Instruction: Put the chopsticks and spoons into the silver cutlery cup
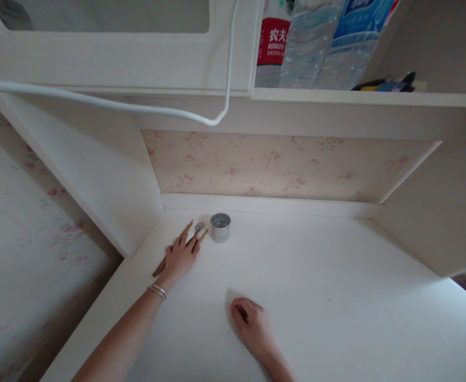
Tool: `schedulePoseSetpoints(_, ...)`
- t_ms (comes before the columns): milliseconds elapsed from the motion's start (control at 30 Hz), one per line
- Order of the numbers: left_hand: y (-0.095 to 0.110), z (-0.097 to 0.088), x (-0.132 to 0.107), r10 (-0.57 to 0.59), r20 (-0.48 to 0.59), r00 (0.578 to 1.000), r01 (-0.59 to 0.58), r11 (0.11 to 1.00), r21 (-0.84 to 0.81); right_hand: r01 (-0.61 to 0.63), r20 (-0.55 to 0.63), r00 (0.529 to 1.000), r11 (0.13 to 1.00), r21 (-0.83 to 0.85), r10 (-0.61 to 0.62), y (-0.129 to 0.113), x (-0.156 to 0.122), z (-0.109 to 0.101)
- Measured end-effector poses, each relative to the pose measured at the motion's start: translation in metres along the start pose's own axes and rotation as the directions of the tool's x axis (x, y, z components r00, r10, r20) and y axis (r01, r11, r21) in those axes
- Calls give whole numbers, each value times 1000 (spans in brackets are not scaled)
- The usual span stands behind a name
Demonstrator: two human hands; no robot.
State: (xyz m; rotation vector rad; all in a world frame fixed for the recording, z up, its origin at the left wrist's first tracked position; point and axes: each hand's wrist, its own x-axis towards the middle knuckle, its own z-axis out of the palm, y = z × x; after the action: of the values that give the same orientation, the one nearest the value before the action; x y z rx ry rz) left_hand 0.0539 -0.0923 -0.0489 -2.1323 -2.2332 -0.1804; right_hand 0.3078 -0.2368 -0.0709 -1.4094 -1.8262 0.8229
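My left hand [181,255] lies flat with its fingers stretched out over a pair of brown chopsticks [158,268] and a metal spoon [199,227] at the far left of the white desk [316,297]. A small metal cup [220,227] stands upright just right of the fingertips, apart from them. My right hand [251,322] rests on the desk nearer to me, fingers curled under; nothing shows in it. A bracelet circles my left wrist.
A white side panel [109,180] walls the desk on the left, another on the right. Flowered wallpaper backs the niche. Above, a shelf [356,98] holds water bottles [312,42], and a white cable [137,109] hangs across the cupboard.
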Motion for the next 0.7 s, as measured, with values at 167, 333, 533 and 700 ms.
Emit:
schedulePoseSetpoints(167, -11, -7, -50, -10, -85, 996, 14, 999, 40, 7, 13, 1000, 1000, 3, -7, -1, -2, -1)
schedulePoseSetpoints(333, -18, -13, -97, -24, -102, 995, 30, 998, 54, 11, 32, 999, 999, -39, -10, -3, -2, -2)
schedulePoseSetpoints(533, -20, -14, -127, -14, -132, 991, 21, 998, 55, -6, 11, 1000, 999, -51, 6, -6, -2, -1)
schedulePoseSetpoints(700, -24, -12, -119, 4, -119, 993, -1, 1000, 28, -77, 49, 996, 997, -14, 78, -11, 6, -4)
